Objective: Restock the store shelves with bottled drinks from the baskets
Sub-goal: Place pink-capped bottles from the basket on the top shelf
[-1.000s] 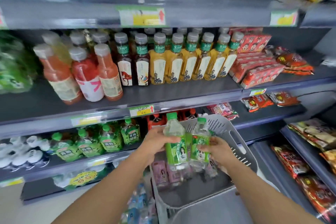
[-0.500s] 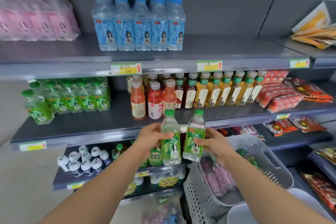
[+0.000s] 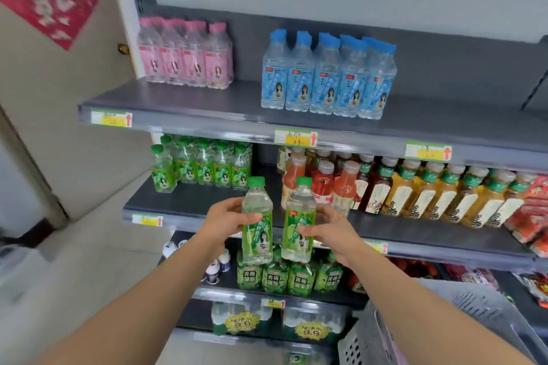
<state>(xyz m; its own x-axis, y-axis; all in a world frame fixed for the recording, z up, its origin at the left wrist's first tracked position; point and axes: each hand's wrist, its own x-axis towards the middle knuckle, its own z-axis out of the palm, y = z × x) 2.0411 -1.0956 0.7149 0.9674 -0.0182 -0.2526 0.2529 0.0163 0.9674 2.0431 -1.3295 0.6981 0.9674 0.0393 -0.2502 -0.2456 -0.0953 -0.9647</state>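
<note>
2 yellow burst stickers (image 3: 242, 323) on the wrapped packs on the lowest shelf each read 9.9. The price tag (image 3: 295, 138) on the top shelf's edge bears a handwritten figure that looks like 3.5, beside a red up arrow. The right bottle (image 3: 293, 225), held in the right hand (image 3: 329, 231), shows "LIME SODA" at its label's top; the left bottle (image 3: 258, 237), in the left hand (image 3: 228, 219), shows "SODA". The green tea bottles (image 3: 274, 278) below carry 青梅. The red poster (image 3: 44, 0) is too blurred to read.

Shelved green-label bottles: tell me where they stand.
Head view: the green-label bottles stand far left on the second shelf, below the pink bottles, left of the juice bottles.
</note>
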